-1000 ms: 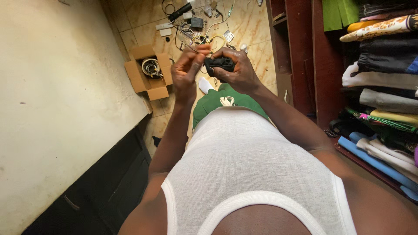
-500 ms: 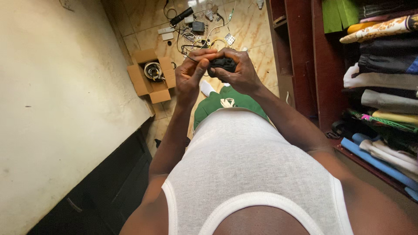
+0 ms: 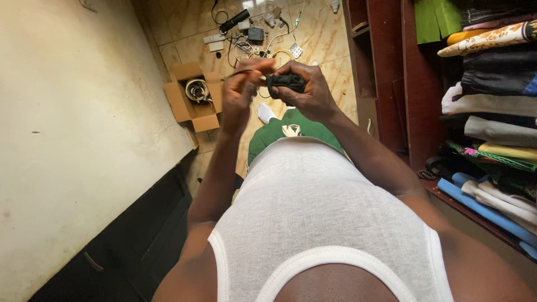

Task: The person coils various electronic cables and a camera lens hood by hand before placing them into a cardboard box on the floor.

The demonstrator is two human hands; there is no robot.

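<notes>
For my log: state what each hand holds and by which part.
The right hand grips a small black device around its body. The left hand pinches a thin cable near the device; the exact part is too blurred to tell.

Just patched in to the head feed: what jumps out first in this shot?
Both hands meet at top centre: the right hand grips a small black device, and the left hand pinches a thin dark cable by it. Below them on the tiled floor lie tangled cables and an open cardboard box with coiled wire; folded clothes fill the shelves on the right.
</notes>
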